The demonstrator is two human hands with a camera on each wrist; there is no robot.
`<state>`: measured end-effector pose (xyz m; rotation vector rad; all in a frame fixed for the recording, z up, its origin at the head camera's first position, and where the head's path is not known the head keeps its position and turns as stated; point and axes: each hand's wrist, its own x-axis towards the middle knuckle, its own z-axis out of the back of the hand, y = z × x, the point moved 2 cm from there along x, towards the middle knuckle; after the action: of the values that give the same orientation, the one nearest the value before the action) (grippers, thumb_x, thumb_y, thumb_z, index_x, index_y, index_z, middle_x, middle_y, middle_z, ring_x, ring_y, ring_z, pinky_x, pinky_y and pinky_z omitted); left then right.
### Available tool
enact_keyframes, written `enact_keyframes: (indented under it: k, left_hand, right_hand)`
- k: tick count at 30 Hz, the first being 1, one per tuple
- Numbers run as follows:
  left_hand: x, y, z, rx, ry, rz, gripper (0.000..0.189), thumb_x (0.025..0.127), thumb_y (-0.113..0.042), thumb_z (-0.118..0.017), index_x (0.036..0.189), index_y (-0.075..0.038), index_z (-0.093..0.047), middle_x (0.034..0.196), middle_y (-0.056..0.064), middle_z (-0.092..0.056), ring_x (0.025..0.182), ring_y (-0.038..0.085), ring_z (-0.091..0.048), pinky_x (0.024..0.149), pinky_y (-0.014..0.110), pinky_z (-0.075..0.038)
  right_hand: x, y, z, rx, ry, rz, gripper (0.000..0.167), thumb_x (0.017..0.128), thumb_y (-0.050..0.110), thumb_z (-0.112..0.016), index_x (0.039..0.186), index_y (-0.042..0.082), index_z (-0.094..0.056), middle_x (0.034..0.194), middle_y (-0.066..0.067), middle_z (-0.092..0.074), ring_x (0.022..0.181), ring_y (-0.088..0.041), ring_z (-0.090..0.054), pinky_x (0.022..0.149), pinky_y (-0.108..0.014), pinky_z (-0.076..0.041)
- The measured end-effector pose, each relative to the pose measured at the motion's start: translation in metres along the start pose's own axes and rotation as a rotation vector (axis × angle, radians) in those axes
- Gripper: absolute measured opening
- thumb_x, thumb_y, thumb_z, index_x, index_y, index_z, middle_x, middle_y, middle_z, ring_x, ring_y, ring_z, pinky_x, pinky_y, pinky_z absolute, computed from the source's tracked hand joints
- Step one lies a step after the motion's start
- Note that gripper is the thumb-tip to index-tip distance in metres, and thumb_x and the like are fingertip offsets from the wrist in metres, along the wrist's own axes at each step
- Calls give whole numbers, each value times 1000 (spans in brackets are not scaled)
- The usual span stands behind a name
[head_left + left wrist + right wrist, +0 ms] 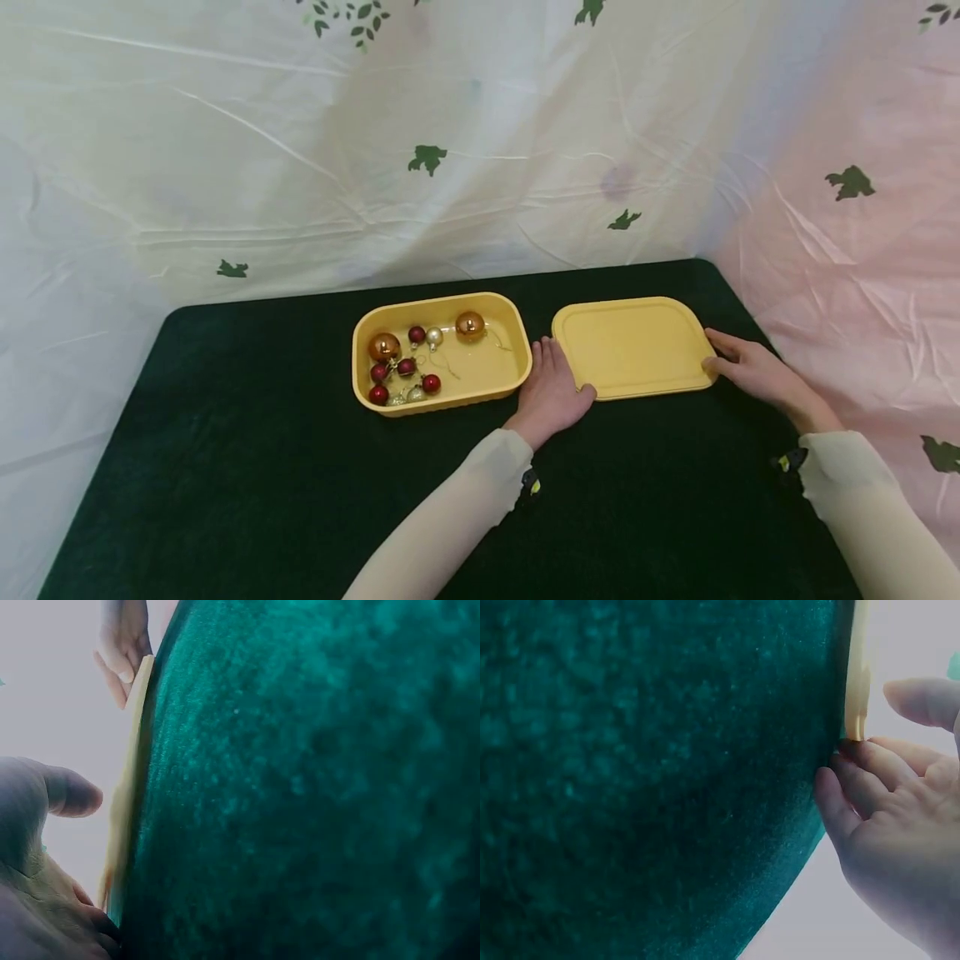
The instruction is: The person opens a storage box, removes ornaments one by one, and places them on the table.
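Note:
A yellow lid [633, 346] lies flat on the dark green tabletop. Beside its left end is my left hand [551, 392], fingers straight in the gap between lid and box, thumb held over the lid's near left corner. At the opposite end, my right hand [761, 375] has its fingertips against the lid's edge; in the right wrist view its thumb [922, 701] stands apart from the lid. To the left sits an open yellow box [483, 398] with several small Christmas baubles inside: copper ones [470, 326], dark red ones [431, 383] and pale gold ones [434, 337].
The dark green cloth [247, 467] covers the table, whose rounded far right corner is just beyond the lid. A white curtain [300, 167] with green bird prints hangs behind, and a pinkish one [862, 250] hangs along the right side.

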<state>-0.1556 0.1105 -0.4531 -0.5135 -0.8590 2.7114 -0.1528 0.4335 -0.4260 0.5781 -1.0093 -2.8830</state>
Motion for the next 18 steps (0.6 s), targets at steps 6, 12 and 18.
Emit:
enact_keyframes:
  k: [6, 12, 18]
  left_hand:
    - [-5, -3, 1, 31, -11, -21, 89, 101, -47, -57, 166, -3, -14, 173, 16, -7, 160, 29, -5, 128, 39, -12]
    - [-18, -7, 4, 10, -14, -112, 84, 102, -45, -59, 167, -11, -17, 174, 12, -6, 159, 31, -6, 127, 49, -15]
    - [-35, -16, 12, 80, -61, -237, 79, 104, -45, -58, 166, -12, -22, 173, 11, -16, 157, 34, -17, 125, 54, -23]
  right_hand:
    - [-2, 0, -1, -3, -11, 14, 73, 110, 29, -50, 159, -13, -16, 162, -39, -18, 146, -60, -23, 112, -75, -26]
    - [-7, 1, 0, 4, -42, 16, 75, 111, 36, -49, 160, -10, -16, 162, -38, -22, 145, -59, -27, 111, -74, -30]
    - [-17, 10, 0, 11, -108, 25, 77, 110, 43, -48, 162, -5, -18, 163, -35, -25, 144, -58, -29, 108, -75, -33]
